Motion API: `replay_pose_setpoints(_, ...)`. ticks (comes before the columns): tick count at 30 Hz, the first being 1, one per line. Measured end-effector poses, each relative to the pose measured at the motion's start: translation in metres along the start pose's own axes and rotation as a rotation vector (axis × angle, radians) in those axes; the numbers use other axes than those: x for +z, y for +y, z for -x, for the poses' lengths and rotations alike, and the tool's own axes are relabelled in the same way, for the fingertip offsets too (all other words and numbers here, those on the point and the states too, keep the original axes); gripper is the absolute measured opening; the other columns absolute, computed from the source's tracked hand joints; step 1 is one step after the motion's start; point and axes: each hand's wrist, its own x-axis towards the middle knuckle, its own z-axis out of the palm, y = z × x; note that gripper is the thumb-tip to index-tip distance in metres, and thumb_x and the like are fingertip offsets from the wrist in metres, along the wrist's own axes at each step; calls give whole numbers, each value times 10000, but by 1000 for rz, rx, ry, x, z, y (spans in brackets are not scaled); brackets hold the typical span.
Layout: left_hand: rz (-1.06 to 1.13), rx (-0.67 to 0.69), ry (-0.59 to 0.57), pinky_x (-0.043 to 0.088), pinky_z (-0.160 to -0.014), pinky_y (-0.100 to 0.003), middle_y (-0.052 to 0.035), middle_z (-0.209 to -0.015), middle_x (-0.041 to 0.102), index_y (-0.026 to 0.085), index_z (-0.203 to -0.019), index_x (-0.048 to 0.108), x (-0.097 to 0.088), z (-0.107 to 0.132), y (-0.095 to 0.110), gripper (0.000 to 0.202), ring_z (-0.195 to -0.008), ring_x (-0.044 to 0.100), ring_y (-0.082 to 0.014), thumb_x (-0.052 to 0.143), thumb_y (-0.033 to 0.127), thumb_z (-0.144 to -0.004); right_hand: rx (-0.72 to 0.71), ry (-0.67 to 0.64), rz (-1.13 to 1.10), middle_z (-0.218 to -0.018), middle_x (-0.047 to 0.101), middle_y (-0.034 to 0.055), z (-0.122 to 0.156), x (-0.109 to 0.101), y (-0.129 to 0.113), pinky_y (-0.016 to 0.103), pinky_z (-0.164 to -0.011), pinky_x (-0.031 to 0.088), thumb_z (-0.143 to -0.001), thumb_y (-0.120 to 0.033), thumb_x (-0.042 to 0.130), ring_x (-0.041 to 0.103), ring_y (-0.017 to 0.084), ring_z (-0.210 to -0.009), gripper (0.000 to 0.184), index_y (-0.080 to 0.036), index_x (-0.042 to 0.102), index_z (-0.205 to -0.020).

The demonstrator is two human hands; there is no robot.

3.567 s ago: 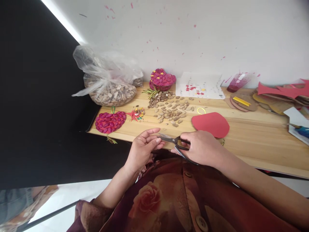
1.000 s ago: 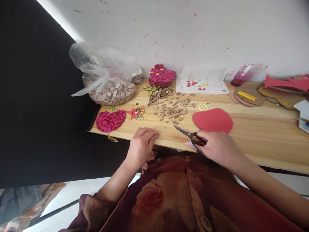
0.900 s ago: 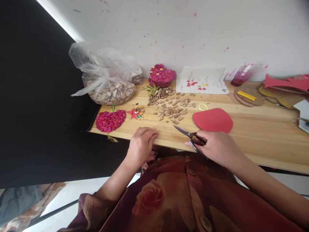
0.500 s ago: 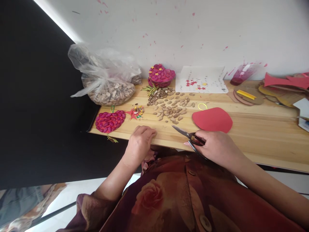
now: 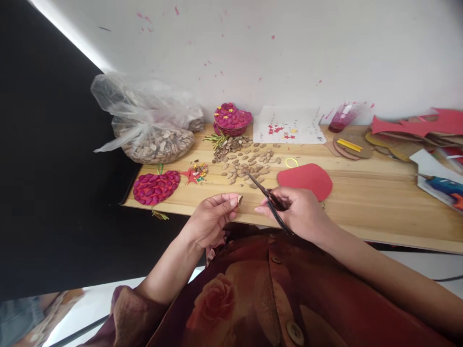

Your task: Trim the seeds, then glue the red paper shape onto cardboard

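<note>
My left hand (image 5: 211, 214) is closed near the table's front edge, pinching a small peanut shell (image 5: 239, 199) between thumb and fingertips. Black-handled scissors (image 5: 277, 214) are in my right hand (image 5: 306, 209), their blades pointing up and left over loose peanuts (image 5: 261, 169). Behind that hand lies a red rounded card (image 5: 307, 179) with a yellow loop. Left of my left hand is a heart-shaped piece (image 5: 155, 188) covered in magenta shells, with a green loop and a tassel. A red paper star (image 5: 190, 175) and coloured scraps sit beside it.
A plastic bag of shells (image 5: 159, 142) stands at the back left. Along the wall are stacked magenta shell pieces (image 5: 233, 119), white paper with small stars (image 5: 289, 125) and a cup of magenta liquid (image 5: 339, 120). Cardboard cutouts (image 5: 388, 144) and a glue gun (image 5: 443, 185) are at the right.
My left hand has turned and lifted from the table, now showing the peanut shell in its fingertips. The scissors have come up and tilted more steeply. The whole view has shifted a little.
</note>
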Motion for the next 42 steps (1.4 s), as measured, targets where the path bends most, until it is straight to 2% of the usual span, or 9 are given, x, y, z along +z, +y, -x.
replay_pose_setpoints(6,158,-183,-148,531,-621,-114,-21,-761,676,135,-862,773,15,0,-3,262,-635,597,-39,906,220,-653,-44,-52,-261,-728,677,15,-10,4,-9,309,-660,499,-686,-414,820,624,172,-697,253,-197,716,-765)
replay_pose_setpoints(10,175,-191,-166,541,-624,-133,-26,-786,682,143,-914,761,21,2,-7,285,-644,605,-50,890,206,-668,-58,-123,-335,-720,674,7,-12,3,-8,284,-629,501,-694,-387,820,613,142,-655,250,-188,724,-811)
replay_pose_setpoints(13,123,-56,-103,553,-653,-165,-13,-788,682,147,-905,734,26,4,-10,293,-654,616,-59,886,251,-677,31,-150,-426,-649,649,-27,-14,3,-8,229,-527,451,-677,-376,834,551,87,-533,278,-181,721,-840)
replay_pose_setpoints(16,-18,181,-27,573,-704,-219,-11,-810,701,166,-915,701,29,6,-14,263,-692,649,-88,845,291,-733,177,-154,-541,-584,608,-50,-18,5,-9,202,-404,357,-672,-409,829,482,62,-423,306,-176,693,-816)
replay_pose_setpoints(20,-255,483,24,588,-798,-269,-34,-885,733,175,-945,690,29,6,-22,239,-820,706,-139,819,265,-764,238,-139,-643,-601,612,-50,-19,8,-10,187,-376,335,-671,-387,822,496,56,-412,281,-177,667,-775)
replay_pose_setpoints(27,-568,743,220,606,-766,-279,-32,-837,740,175,-974,708,27,7,-30,215,-757,714,-140,779,295,-811,279,-133,-645,-511,572,-63,-18,11,-17,195,-369,322,-661,-343,809,460,57,-385,247,-172,683,-788)
replay_pose_setpoints(33,-654,903,268,600,-809,-302,-54,-919,726,183,-956,709,26,7,-32,141,-845,706,-157,749,236,-832,281,-79,-655,-492,518,-81,-17,16,-23,201,-353,299,-662,-382,811,441,61,-378,269,-191,661,-776)
replay_pose_setpoints(37,-691,938,317,608,-849,-343,-85,-951,725,173,-955,701,23,6,-30,159,-908,713,-188,727,290,-851,236,-116,-500,-544,540,-64,-15,10,-19,228,-387,319,-698,-473,784,473,86,-427,313,-204,645,-777)
replay_pose_setpoints(42,-660,997,384,607,-881,-355,-89,-1000,722,181,-962,681,18,6,-26,129,-987,712,-196,706,270,-872,20,-39,3,-566,517,-55,-4,0,-6,249,-509,338,-711,-506,765,443,93,-529,371,-204,559,-648)
